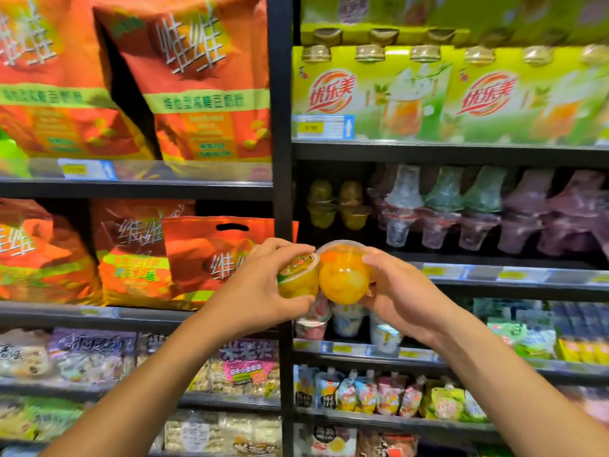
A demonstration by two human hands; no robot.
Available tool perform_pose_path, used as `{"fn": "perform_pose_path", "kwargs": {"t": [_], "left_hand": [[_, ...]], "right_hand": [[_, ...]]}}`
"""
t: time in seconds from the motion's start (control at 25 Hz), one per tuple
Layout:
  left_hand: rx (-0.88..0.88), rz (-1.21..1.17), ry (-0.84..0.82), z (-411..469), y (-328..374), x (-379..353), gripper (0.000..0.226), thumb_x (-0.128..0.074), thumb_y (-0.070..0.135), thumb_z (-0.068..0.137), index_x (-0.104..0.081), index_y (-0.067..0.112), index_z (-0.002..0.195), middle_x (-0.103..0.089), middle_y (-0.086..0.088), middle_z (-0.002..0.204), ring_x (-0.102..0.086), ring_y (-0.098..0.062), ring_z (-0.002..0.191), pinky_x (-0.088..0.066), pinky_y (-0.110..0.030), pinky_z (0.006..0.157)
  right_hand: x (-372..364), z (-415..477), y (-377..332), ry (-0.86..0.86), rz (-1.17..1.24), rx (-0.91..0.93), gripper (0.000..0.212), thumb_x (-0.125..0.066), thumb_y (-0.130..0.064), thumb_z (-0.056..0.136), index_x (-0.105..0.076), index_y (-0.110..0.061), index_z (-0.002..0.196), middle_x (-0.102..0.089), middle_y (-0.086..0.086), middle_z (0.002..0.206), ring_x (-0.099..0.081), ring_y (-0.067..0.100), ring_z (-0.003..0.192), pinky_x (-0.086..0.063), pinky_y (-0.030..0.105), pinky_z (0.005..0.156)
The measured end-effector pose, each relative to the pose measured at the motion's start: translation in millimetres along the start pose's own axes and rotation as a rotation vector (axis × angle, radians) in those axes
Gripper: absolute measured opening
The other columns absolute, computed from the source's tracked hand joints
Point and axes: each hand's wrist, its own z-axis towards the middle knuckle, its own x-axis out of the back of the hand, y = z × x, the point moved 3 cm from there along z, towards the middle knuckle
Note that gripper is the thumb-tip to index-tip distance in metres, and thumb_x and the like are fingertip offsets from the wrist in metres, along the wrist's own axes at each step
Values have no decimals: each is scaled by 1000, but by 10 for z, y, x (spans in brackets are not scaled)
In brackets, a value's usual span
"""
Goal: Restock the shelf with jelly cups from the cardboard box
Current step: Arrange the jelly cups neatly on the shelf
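two orange jelly cups (342,278) touching, tilted.

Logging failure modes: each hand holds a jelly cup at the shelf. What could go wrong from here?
1. The yellow jelly cup in the left hand and the orange jelly cup in the right hand touch; a bump may loosen either grip.
2. The stacked olive cups on the shelf stand two high; a nudge while placing could topple them.

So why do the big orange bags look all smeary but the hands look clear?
In the head view the orange bags are smeared, probably camera motion; the left hand, the right hand, the yellow jelly cup and the orange jelly cup look sharper.
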Motion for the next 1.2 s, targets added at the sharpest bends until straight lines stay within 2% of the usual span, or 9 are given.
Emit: {"fn": "perform_pose_path", "kwargs": {"t": [0.08, 0.2, 0.4, 0.52, 0.6, 0.72, 0.84, 1.0, 1.2], "left_hand": [[19, 13, 1, 168, 127, -161, 74, -72, 53, 70, -51, 44, 140, -43, 20, 128, -46, -7, 124, -43, -34, 106], [22, 53, 15, 354, 293, -302, 74, -70, 55, 69, -50, 45, 140, -44, 19, 126, -45, -8, 121, -43, -34, 105], [43, 82, 20, 560, 414, -369, 76, -71, 53, 71, -47, 45, 143, -41, 19, 128, -40, -8, 122, -41, -30, 103], [33, 127, 29, 621, 409, -383, 76, -75, 48, 76, -45, 44, 146, -39, 18, 130, -38, -8, 123, -40, -29, 102], [31, 164, 51, 626, 379, -389, 76, -75, 47, 76, -46, 41, 146, -40, 16, 129, -36, -9, 122, -39, -27, 100], [35, 205, 72, 590, 273, -370, 77, -74, 48, 76, -46, 38, 147, -41, 14, 129, -36, -9, 121, -40, -27, 99], [50, 217, 64, 536, 143, -304, 77, -73, 49, 76, -46, 39, 147, -41, 14, 130, -37, -10, 121, -42, -28, 100], [14, 212, 33, 519, 91, -237, 77, -73, 50, 77, -45, 40, 148, -41, 15, 131, -37, -9, 122, -42, -27, 99], [2, 237, 31, 481, 87, -257, 77, -72, 51, 78, -43, 39, 149, -40, 15, 133, -36, -8, 122, -42, -27, 100]], "right_hand": [[191, -35, -80, 50, 56, -21, 37, -41, -20, 105, -60, -9, 135, -59, 25, 134, -67, 33, 97, -54, 48, 84], [400, -61, -170, 145, 176, -52, 26, -53, -20, 101, -65, -10, 122, -66, 20, 125, -71, 36, 97, -59, 53, 80], [501, -28, -254, 164, 311, 4, 25, -60, -20, 97, -68, -6, 116, -72, 6, 85, -64, 17, 66, -55, 42, 87], [462, 20, -279, 67, 311, 49, 26, -58, -21, 97, -80, -11, 107, -72, 7, 93, -58, 11, 68, -58, 25, 76], [496, 116, -255, 102, 249, 20, 23, -64, -26, 94, -80, -15, 106, -75, 10, 109, -71, 18, 88, -60, 32, 85], [558, 361, -245, 186, 222, 3, 39, -77, -31, 82, -70, -18, 118, -71, 13, 121, -70, 31, 108, -58, 50, 89], [578, 622, -336, 242, -3, 118, 52, -81, -39, 72, -65, -26, 120, -69, 9, 124, -69, 25, 111, -60, 43, 86], [656, 975, -442, 414, -632, 211, 69, -92, -44, 66, -56, -25, 121, -63, -3, 121, -64, 12, 104, -57, 32, 81], [689, 1517, -481, 331, -1021, 231, 79, -89, -48, 68, -55, -27, 137, -64, 3, 122, -61, 21, 109, -53, 40, 96]]}}
